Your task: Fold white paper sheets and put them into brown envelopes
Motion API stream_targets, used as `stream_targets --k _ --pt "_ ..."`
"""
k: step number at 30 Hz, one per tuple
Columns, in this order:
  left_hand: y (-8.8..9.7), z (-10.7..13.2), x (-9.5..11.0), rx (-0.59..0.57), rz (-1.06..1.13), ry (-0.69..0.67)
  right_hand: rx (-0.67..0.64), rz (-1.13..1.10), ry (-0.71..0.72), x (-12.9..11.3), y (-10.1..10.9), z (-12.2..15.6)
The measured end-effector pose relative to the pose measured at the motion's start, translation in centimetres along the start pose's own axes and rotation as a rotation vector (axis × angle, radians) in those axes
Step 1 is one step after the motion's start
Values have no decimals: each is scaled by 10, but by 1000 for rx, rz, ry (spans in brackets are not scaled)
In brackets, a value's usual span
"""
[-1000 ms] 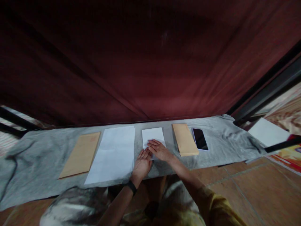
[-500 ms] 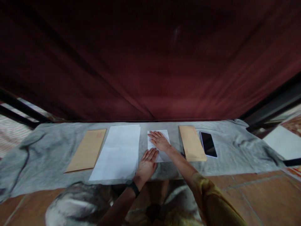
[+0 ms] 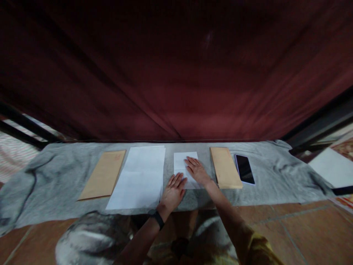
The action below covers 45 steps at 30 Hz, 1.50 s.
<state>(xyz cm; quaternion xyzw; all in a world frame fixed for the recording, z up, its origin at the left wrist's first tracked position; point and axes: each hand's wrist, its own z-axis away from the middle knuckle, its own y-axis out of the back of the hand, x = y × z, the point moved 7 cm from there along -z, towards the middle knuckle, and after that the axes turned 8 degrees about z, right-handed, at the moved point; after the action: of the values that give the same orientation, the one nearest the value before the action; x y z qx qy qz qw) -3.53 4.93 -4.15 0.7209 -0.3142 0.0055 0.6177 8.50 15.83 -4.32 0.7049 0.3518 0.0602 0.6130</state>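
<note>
A small folded white paper [image 3: 180, 162] lies on a grey cloth [image 3: 55, 176]. My right hand [image 3: 198, 171] rests flat on the paper's right part, fingers stretched out. My left hand [image 3: 173, 191], with a black band at the wrist, lies flat with its fingertips at the paper's near left corner. Neither hand grips anything.
On the cloth, a large white sheet [image 3: 140, 176] lies left of the hands, with a brown envelope [image 3: 103, 175] beyond it. A second brown envelope [image 3: 225, 167] and a dark phone [image 3: 244, 169] lie to the right. A dark red curtain [image 3: 176, 73] hangs behind. Another white sheet [image 3: 328, 167] sits far right.
My right hand slid from the middle of the small paper toward its right side and back toward me. My left hand stayed at the near left corner. The camera shifted slightly.
</note>
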Motion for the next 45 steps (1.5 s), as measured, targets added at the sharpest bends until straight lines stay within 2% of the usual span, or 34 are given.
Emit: stream_targets --k 3,7,13,16,24,30,34,45 --pt "0 0 -1 3 6 -5 28 -26 -52 6 7 33" --pt "1 0 -2 -2 12 -5 46 -68 -90 1 13 72" --pt "1 0 -5 10 69 -7 20 -131 -62 -14 25 107" --pt "2 -1 -10 2 115 1 14 -168 -27 -15 29 110" --pt "17 0 -18 9 218 47 144 -251 -121 3 22 107" --pt "20 -3 -20 19 218 102 144 -291 -155 7 22 107" --pt "22 -7 -24 -25 273 125 149 -335 -193 12 22 106" --pt "25 -1 -39 -60 443 171 176 -300 -177 15 22 104"
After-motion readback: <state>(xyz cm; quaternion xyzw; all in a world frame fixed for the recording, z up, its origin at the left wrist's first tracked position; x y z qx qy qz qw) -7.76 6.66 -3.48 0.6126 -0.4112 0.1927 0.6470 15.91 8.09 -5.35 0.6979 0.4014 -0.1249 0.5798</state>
